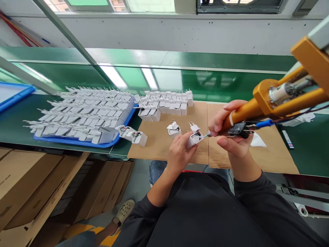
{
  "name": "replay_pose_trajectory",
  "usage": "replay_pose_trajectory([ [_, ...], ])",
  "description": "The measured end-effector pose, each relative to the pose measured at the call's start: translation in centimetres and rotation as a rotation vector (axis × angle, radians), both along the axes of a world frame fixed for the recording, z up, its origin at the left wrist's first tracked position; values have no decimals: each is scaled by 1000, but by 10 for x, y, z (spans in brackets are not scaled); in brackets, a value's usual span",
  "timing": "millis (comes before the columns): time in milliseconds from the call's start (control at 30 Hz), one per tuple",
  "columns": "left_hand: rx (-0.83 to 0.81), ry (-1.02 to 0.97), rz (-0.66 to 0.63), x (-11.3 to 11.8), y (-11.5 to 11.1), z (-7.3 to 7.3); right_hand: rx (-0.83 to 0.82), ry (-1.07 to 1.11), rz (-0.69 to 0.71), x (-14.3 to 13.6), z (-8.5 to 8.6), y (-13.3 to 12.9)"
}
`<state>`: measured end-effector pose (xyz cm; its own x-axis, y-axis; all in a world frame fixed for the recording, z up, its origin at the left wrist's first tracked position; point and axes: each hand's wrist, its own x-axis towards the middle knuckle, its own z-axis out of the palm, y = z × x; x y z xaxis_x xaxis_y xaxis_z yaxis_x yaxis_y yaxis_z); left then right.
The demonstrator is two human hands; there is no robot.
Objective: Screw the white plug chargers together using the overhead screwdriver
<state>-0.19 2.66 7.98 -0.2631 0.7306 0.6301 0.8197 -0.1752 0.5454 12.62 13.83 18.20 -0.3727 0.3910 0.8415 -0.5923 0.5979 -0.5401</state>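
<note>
My left hand [179, 151] grips a white plug charger housing [194, 138], its open end facing up and right, with wires and parts showing inside and its pronged cap tilted off. My right hand [235, 132] is wrapped round an orange glue dispensing gun [246, 113]. The gun's thin nozzle tip [206, 135] is at the rim of the housing; whether it touches cannot be made out. A second open charger [173, 129] stands just left of my left hand on the cardboard sheet [159, 147].
Rows of chargers [167, 103] stand at the back of the cardboard. Many more fill a blue tray [77, 141] on the left, with open housings [138, 138] beside it. A marker pen [288, 139] lies right. Cardboard boxes [28, 178] stand below left, near another person's foot [124, 211].
</note>
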Motion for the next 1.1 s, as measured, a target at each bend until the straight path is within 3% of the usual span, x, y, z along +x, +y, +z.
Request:
replay_pose_trajectory([
  [133, -23, -163, 235, -29, -27, -12, -62, -49, -2, 10, 4, -3],
  [233, -51, -406, 416, -63, -41, -40, -108, -35, -13, 17, 3, 0],
  [367, -135, -682, 441, -101, -38, -82, -130, -24, -36, 19, -3, 10],
  [467, -210, -599, 482, -109, -31, -94, -131, -30, -59, 22, -6, 16],
  [600, -36, -235, 605, -87, -30, -84, -123, -30, -83, 29, -10, 19],
  [700, 63, -119, 401, -67, -17, -73, -126, -29, -78, 34, -12, 20],
  [767, 19, -129, 214, -62, 3, -71, -128, -26, -68, 36, -13, 20],
  [833, -75, -168, 111, -65, 24, -73, -138, -33, -68, 39, -13, 20],
  [967, -213, -298, 62, -78, 45, -82, -156, -67, -104, 45, -15, 20],
  [1100, -207, -470, -10, -77, 33, -92, -166, -60, -126, 49, -17, 20],
])
